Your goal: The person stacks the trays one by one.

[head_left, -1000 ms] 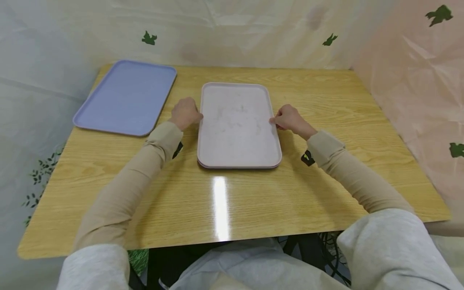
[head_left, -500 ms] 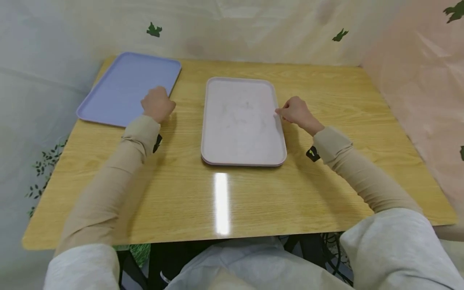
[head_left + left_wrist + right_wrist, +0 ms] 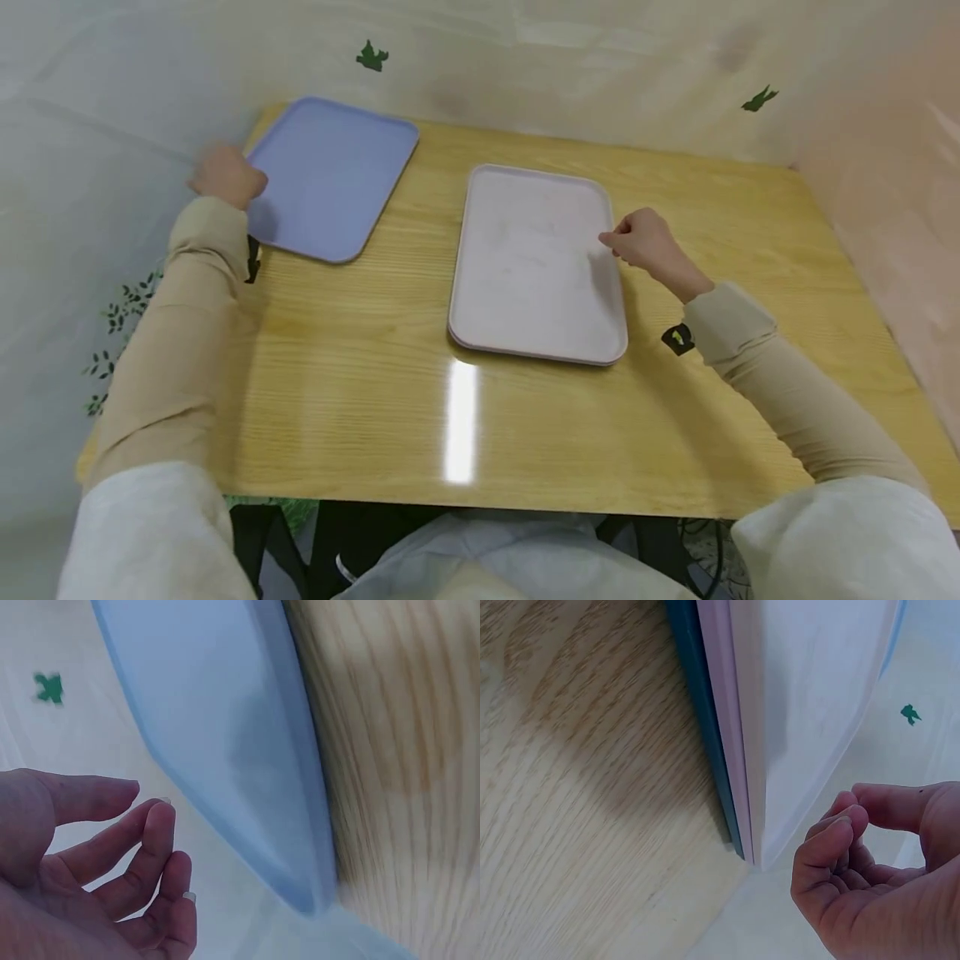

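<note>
The left hand point(image 3: 227, 175), in the head view, is over the left edge of the blue tray point(image 3: 333, 175), while the right hand point(image 3: 647, 240) is at the right edge of the pale tray point(image 3: 536, 258); both trays are round-cornered rectangles on the wood-grained table point(image 3: 352, 375). In the left wrist view, fingers bend loosely with the thumb apart (nothing held), just beside the blue tray's smooth raised rim. In the right wrist view, thumb and fingertips meet, gripping nothing, near the pale tray, stacked over lilac point(image 3: 726, 697) and teal point(image 3: 700, 697) layers.
</note>
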Action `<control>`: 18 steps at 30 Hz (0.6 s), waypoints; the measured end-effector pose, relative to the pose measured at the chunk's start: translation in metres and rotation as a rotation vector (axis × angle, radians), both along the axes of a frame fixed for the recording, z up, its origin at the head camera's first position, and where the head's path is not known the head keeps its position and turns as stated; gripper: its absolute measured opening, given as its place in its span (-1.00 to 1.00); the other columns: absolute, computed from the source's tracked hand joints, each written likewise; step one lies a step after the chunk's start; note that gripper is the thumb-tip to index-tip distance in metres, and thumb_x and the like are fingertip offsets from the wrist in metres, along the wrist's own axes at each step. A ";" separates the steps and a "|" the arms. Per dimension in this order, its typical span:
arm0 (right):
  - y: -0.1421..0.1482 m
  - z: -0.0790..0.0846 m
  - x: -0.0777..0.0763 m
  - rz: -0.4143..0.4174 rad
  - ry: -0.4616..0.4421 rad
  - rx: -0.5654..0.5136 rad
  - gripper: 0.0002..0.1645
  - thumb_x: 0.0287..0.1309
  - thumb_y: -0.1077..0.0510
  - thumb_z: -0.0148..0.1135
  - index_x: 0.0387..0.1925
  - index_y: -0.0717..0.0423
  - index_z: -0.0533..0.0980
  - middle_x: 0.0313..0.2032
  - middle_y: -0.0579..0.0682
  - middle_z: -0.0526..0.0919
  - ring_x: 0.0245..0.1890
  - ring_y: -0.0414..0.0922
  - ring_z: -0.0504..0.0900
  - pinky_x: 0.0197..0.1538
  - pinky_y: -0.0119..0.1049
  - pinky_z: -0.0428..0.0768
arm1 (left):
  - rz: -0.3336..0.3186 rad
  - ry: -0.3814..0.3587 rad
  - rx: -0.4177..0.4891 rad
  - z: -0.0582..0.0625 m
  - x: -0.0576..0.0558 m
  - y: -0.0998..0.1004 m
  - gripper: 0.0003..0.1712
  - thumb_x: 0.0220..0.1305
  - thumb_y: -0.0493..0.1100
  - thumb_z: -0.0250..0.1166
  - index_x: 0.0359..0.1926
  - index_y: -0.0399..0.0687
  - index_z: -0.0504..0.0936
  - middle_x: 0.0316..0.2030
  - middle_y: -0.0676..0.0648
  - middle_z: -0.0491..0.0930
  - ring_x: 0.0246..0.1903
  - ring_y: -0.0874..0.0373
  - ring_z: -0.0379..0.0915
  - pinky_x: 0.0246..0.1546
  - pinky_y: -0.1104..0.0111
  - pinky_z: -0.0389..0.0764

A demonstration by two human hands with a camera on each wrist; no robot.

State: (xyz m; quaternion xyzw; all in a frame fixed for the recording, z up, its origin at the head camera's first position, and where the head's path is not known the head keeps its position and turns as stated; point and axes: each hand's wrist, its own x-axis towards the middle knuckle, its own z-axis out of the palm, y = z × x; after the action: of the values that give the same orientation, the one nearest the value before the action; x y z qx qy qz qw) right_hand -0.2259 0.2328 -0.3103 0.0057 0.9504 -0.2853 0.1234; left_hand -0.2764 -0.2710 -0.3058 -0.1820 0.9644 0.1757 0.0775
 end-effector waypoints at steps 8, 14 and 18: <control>0.016 0.005 0.024 -0.015 -0.021 -0.008 -0.64 0.26 0.07 0.09 -0.31 0.38 0.47 -0.58 -0.03 0.52 -0.63 -0.21 0.38 -0.51 -0.33 0.40 | 0.096 -0.018 -0.005 0.001 -0.010 -0.005 -0.29 0.19 -0.16 -0.14 0.31 -0.51 0.12 0.32 -0.46 0.15 0.29 -0.37 0.13 0.25 -0.13 0.21; 0.022 0.007 0.036 -0.012 -0.040 0.016 -0.61 0.28 0.04 0.09 -0.24 0.38 0.48 -0.52 0.03 0.55 -0.59 -0.19 0.41 -0.48 -0.31 0.42 | 0.113 -0.032 0.004 -0.002 -0.014 -0.007 -0.25 0.17 -0.15 -0.13 0.34 -0.49 0.05 0.35 -0.46 0.08 0.32 -0.37 0.08 0.27 -0.12 0.16; 0.026 0.005 0.045 -0.004 -0.049 0.021 -0.61 0.28 0.05 0.08 -0.24 0.39 0.47 -0.50 0.06 0.55 -0.58 -0.18 0.42 -0.49 -0.33 0.42 | 0.076 -0.037 0.025 -0.008 -0.013 -0.013 -0.23 0.19 -0.14 -0.10 0.35 -0.50 -0.02 0.35 -0.49 0.03 0.32 -0.42 0.04 0.27 -0.18 0.14</control>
State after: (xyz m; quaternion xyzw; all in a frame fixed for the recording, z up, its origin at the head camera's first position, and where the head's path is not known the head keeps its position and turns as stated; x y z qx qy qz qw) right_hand -0.1811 0.2585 -0.3052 0.0158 0.9501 -0.2751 0.1462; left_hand -0.2892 -0.2840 -0.3142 -0.2209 0.9528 0.1871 0.0910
